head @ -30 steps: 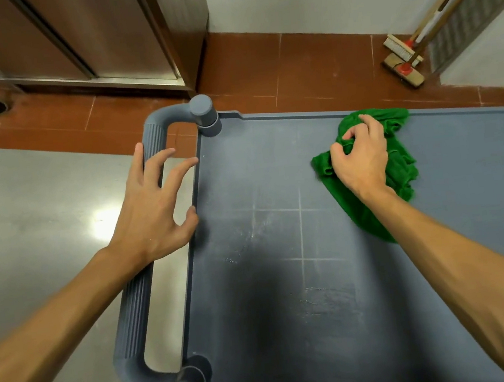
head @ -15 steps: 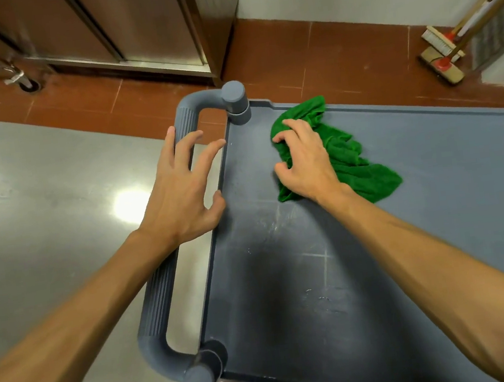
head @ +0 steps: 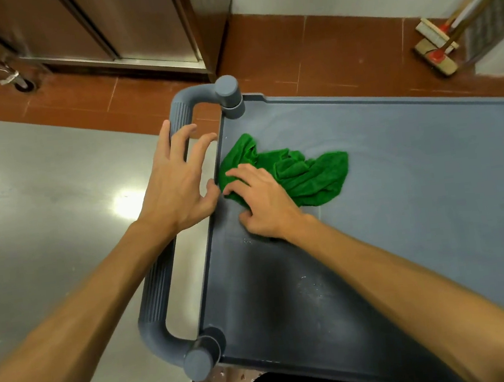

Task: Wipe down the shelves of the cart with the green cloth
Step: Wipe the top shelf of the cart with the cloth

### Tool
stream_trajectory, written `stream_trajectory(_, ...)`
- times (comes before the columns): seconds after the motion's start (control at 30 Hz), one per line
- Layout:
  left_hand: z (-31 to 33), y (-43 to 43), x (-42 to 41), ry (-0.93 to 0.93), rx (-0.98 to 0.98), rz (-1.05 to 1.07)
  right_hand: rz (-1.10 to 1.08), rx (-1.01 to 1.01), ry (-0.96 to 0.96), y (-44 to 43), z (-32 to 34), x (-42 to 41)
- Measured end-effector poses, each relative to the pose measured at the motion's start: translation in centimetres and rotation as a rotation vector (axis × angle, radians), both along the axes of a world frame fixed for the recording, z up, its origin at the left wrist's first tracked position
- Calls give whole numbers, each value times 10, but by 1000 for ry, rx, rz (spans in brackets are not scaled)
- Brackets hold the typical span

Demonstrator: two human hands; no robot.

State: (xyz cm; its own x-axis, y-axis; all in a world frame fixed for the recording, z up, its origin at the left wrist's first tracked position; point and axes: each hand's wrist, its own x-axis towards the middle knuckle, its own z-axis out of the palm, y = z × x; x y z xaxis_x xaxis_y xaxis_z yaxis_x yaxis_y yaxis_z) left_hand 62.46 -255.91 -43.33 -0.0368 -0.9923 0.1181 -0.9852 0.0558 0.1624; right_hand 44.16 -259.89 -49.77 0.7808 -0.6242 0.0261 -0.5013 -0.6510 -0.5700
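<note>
- Head view: pins green cloth [head: 305,175] to top shelf [head: 403,205] of cart under R hand [head: 264,202], w/ fingers half-curled over cloth's left end and palm bearing down.
- Finds cloth on far-left part of shelf, touching left rim, w/ the rest trailing right in a crumpled fan.
- Holds L hand [head: 177,180] wide open, gripping nothing, w/ fingers spread above handle [head: 160,279] and thumb against shelf's left rim; prob. bracing cart.
- To do this stroke well: flatten cloth for more contact, press evenly, run tight along rim incl. far corner by post [head: 229,96], then overlap passes toward near end.
- Aim next at white specks [head: 312,287] and faint smears on near part of shelf; not yet wiped, by the look.
- Judged early in task: only top shelf in sight, can't see lower shelves.
- Around: steel table [head: 41,199] just beside handle on left; steel cabinet [head: 131,25] at back-left; brooms [head: 435,50] leaning on wall far right; red floor tiles [head: 307,55] beyond cart.
- In the way: mind raised rim and post, likely dirt traps; mind L thumb, v. close to cloth's path; watch for cart roll w/o a firm brace.
</note>
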Motion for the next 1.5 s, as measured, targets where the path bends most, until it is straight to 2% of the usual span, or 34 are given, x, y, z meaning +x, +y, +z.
stream_trajectory(0.43, 4, 3, -4, -32, -47, -8, 156, 129, -61, 110, -1, -48)
stream_trajectory(0.97, 1, 2, -8, -69, 70, 112, 182, 283, -66, 194, 8, -119)
stream_trajectory(1.17, 7, 16, -20, -82, -78, 115, 151, 355, -91, 189, 13, -122)
stream_trajectory(1.3, 3, 52, -59, 90, -125, 52, 68, 430, -180, 191, 18, -120)
stream_trajectory(1.4, 0, 86, -92, 356, -1, 109, 0, 494, -246, 194, 22, -122)
stream_trajectory(1.5, -3, 117, -117, 532, 86, 177, -80, 552, -304, 195, 28, -128)
